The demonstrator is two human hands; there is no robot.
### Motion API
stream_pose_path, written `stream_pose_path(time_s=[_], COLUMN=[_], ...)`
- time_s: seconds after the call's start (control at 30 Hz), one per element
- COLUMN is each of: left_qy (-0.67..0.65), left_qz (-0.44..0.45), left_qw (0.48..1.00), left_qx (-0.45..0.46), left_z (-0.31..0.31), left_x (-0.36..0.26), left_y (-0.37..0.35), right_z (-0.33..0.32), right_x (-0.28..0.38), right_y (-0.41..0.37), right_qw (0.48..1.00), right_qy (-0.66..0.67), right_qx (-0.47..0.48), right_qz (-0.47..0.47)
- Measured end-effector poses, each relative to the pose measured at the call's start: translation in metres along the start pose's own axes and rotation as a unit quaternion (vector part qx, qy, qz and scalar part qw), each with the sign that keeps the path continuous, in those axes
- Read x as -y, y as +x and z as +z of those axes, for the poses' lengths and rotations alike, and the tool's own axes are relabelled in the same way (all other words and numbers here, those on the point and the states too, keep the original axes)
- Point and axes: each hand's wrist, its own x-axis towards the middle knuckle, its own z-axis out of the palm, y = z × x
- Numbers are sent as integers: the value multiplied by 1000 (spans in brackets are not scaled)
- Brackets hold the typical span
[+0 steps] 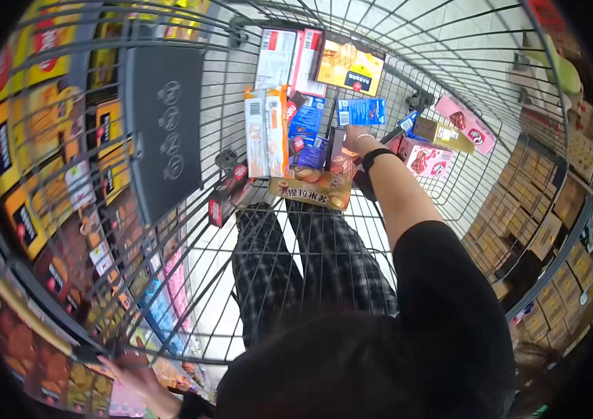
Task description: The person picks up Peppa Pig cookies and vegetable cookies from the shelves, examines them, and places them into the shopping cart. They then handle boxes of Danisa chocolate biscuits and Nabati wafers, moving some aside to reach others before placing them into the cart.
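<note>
My right hand (358, 134) reaches down into the wire shopping cart (221, 250), a black band on its wrist. Its fingers are closed at the near edge of a small blue box (361, 112). Just left of it lie another blue box (307, 116) and an orange-and-white pack (266, 133). A brown box with Chinese lettering (310, 193) lies nearer to me. At the lower left, my left hand (141, 386) is by the cart's rim, beside shelved packets. Its visible fingers look stretched apart, though blur and wire hide part of them.
A yellow waffle box (350, 66) and red-and-white boxes (277, 59) lie farther in, with pink boxes (430, 160) to the right. A dark grey panel (166, 133) stands on the cart's left side. Shelves of packaged snacks (27, 181) line the left; brown cartons (520, 202) stack at right.
</note>
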Motion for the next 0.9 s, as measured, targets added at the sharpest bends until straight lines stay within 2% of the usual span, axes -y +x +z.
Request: stream_pose_path(time_s=[0.03, 0.07, 0.1, 0.13, 0.23, 0.27, 0.37, 0.4, 0.5, 0.53, 0.7, 0.73, 0.83, 0.87, 0.9], left_qy=[97, 111, 124, 178, 164, 217, 259, 214, 247, 216, 234, 237, 217, 198, 327], left_qz=[28, 20, 12, -16, -14, -14, 37, 35, 63, 68, 73, 75, 112, 153, 179], left_qw=[981, 980, 979, 972, 965, 961, 956, 965, 951, 963, 960, 960, 959, 954, 914], left_qx=[-167, -164, -160, -154, -205, -173, -133, -147, -176, -144, -134, -132, -144, -165, -157], left_z=[41, 23, 6, 2, 13, 23, 45, 40, 33, 32, -25, -36, -61, -54, -54], left_x=[7, 10, 13, 14, 19, 19, 21, 22, 21, 22, 17, 17, 16, 18, 15], left_y=[-12, -6, 1, 5, 7, -2, -6, -1, -1, -2, 14, 19, 34, 35, 34], right_z=[15, 24, 25, 25, 16, 19, 22, 20, 20, 15, -2, -2, -30, -38, -48], right_x=[-1, -4, -7, -8, -4, -3, -6, -7, -15, -14, -15, -19, -28, -33, -41], right_y=[0, 5, 14, 21, 15, 15, 7, 9, 11, 10, -18, -17, -42, -46, -51], right_qw=[999, 997, 998, 998, 999, 998, 993, 992, 993, 993, 984, 995, 993, 987, 977], right_qy=[-7, -15, -25, -36, -19, -51, -94, -104, -108, -110, -163, -70, -16, -7, -8], right_qx=[-28, -60, -54, -46, -33, -43, -55, -59, -38, -23, 29, 17, -62, -110, -164], right_qz=[27, 51, 34, 14, -4, -10, -35, -37, -32, -34, -64, -65, -98, -117, -133])
